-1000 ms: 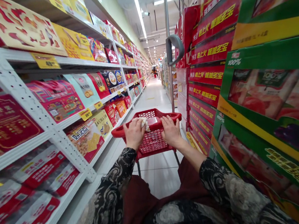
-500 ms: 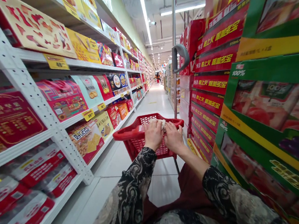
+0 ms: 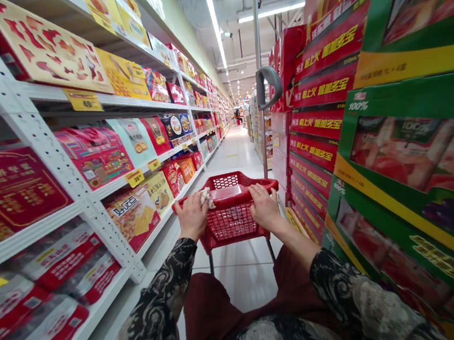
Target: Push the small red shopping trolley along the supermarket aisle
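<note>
Mid-aisle, left hand (image 3: 192, 217) clenched on cart handle (image 3: 230, 198) with crumpled tissue (image 3: 206, 197), right hand (image 3: 263, 208) wrapped on it too, no goods seen in cart (image 3: 233, 222).

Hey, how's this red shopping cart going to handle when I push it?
The red cart probably rolls easily: it looks empty, on smooth floor tile. Plastic mesh on thin metal legs suggests it is light and could tip if leaned on. With left hand and right hand on the handle, it should steer straight.
</note>
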### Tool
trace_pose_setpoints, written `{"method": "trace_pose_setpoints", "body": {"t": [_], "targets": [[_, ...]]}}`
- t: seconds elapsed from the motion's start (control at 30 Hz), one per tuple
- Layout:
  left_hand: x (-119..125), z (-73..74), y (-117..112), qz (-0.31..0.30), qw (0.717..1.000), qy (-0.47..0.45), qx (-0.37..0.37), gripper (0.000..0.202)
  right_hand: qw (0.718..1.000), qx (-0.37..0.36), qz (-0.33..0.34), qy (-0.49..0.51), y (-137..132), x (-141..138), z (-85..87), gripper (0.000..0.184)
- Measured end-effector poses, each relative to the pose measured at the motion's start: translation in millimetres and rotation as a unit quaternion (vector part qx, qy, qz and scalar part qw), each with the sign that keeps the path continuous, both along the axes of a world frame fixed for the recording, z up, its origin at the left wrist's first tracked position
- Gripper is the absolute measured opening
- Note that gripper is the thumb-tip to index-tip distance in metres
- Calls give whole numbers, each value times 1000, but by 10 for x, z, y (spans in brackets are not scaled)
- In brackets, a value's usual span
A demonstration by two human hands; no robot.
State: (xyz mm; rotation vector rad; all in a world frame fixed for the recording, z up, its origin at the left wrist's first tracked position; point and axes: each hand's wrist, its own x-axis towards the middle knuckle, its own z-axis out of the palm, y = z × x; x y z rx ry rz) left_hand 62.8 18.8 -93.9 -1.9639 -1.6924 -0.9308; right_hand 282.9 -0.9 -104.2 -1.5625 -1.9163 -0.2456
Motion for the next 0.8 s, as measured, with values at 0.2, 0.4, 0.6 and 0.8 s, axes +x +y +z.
{"method": "trace_pose_setpoints", "body": {"t": [0.2, 0.4, 0.6, 0.8], "targets": [[-233, -61, 56, 13, 1000, -5, 24, 36, 1000, 2, 6, -2, -9, 33, 1, 55], [-490, -40, 74, 90, 994, -55, 17, 39, 1000, 0, 9, 11, -10, 15, -12, 56], [31, -91, 24, -1, 999, -31, 27, 36, 1000, -2, 9, 16, -12, 2, -26, 57], [268, -73, 13, -75, 996, -2, 38, 35, 1000, 3, 13, 10, -10, 18, -31, 57]]}}
